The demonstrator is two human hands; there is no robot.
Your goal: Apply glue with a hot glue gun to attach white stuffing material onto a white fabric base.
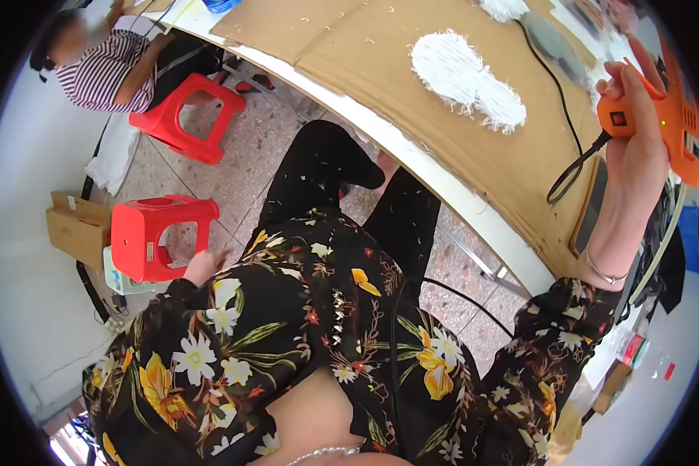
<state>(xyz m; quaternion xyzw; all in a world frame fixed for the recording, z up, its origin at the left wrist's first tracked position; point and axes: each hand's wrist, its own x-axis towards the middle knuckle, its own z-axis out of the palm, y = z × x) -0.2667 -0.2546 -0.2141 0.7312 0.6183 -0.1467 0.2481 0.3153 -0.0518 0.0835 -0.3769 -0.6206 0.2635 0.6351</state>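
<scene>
Orange corded glue gun (pixel 689 151), raised at the table's right side, grasped in the right hand (pixel 646 128). Nearby, a white fringed sole-shaped piece (pixel 466 78) lies on the cardboard sheet (pixel 349 58). Left hand (pixel 203 268) lowered beside a red plastic stool (pixel 136 241); its grip cannot be told.

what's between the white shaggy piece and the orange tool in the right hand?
Head view: a black cable crosses the brown cardboard between the white shaggy piece and orange tool.
</scene>
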